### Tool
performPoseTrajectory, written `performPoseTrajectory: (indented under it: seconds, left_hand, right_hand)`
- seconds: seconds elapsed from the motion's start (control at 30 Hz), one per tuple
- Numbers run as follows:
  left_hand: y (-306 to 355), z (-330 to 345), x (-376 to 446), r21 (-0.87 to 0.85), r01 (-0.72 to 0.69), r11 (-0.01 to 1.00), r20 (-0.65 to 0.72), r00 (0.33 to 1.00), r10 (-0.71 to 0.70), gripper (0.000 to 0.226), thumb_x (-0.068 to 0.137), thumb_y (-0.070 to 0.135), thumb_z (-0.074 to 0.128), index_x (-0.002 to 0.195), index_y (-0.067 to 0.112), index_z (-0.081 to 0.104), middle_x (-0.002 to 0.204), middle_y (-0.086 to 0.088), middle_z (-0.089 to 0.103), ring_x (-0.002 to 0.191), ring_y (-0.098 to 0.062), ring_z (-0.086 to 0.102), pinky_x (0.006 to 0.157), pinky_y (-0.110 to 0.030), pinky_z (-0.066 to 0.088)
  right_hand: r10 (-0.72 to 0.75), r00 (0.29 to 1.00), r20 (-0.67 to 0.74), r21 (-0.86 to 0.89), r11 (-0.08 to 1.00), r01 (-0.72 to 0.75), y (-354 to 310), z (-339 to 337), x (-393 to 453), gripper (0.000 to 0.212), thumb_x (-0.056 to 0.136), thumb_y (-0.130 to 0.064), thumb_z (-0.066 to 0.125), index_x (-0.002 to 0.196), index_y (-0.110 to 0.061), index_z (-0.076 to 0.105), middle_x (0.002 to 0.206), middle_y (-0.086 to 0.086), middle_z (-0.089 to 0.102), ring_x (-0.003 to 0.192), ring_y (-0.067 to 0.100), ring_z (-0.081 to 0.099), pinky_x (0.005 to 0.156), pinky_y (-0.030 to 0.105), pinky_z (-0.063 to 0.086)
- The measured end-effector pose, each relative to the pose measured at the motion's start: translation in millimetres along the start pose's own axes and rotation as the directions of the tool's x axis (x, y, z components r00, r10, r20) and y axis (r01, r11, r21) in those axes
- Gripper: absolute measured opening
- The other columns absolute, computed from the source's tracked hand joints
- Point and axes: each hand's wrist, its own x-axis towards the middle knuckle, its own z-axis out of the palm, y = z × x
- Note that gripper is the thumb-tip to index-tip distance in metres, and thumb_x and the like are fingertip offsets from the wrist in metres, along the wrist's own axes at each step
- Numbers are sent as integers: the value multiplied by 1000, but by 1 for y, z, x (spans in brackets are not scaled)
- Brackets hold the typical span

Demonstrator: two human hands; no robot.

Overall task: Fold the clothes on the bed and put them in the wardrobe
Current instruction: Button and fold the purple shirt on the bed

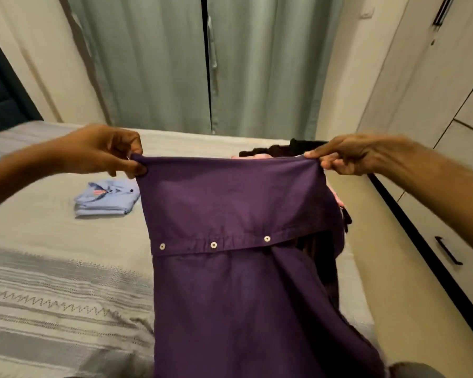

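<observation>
A purple button shirt (235, 203) hangs in the air above the bed (38, 255), stretched between both hands, with its white-buttoned edge folded across the middle. My left hand (107, 151) pinches its upper left corner. My right hand (347, 155) pinches the upper right corner. A folded light blue shirt (107, 199) lies flat on the bed beyond my left hand. Behind the purple shirt, dark and pink clothes (281, 151) lie in a pile near the bed's right side, mostly hidden.
The wardrobe (448, 118) with pale doors and black handles runs along the right, its doors closed. A narrow strip of floor (388, 241) separates it from the bed. Grey-green curtains (189, 64) hang behind the bed; a dark headboard (0, 94) is at far left.
</observation>
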Motion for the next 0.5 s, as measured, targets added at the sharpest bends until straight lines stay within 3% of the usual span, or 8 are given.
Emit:
performPoseTrajectory:
  seconds: [0.07,0.17,0.23,0.3,0.37,0.5]
  left_hand:
    - [-41,43,30,31,1,1000,-62,998,1,20,84,14,85,81,21,66,74,1,76,66,-11,71,56,-22,55]
    - [-87,95,64,9,14,1000,-176,984,-12,18,85,9,83,87,8,66,66,8,73,63,-12,74,53,-30,59]
    - [-110,120,78,-24,18,1000,-211,977,-22,19,83,4,83,85,10,65,68,5,73,63,-11,74,54,-35,61]
    - [-129,137,79,-52,-3,999,-206,979,-8,32,82,-1,84,80,22,62,80,-1,77,68,-19,76,55,-34,62]
    - [-143,150,63,-42,-16,999,-191,982,8,38,79,-5,85,80,25,61,86,9,78,67,-13,74,56,-28,60]
    - [-136,174,6,-8,-47,999,-121,992,46,36,75,-5,88,77,22,63,96,15,76,71,-7,71,60,-24,58]
  right_hand:
    - [51,998,25,21,998,-52,30,19,61,8,82,-9,79,85,-11,73,52,-4,60,36,3,54,36,9,42]
    - [72,997,2,134,988,-72,65,39,139,11,92,-4,70,87,-11,64,59,-2,58,36,2,49,32,11,36]
    - [76,997,12,225,971,-77,82,48,173,10,93,-5,70,90,-12,65,66,-1,60,41,2,53,36,10,39]
    - [79,995,61,291,952,-93,97,51,185,12,89,-5,74,95,-12,68,76,1,66,54,2,62,48,10,51]
    - [74,991,116,362,926,-111,116,48,179,20,82,-2,77,99,-10,69,89,3,72,71,6,71,67,16,61]
    - [11,986,165,451,888,-85,164,42,134,37,70,0,80,104,-5,66,101,4,72,96,14,75,76,25,62]
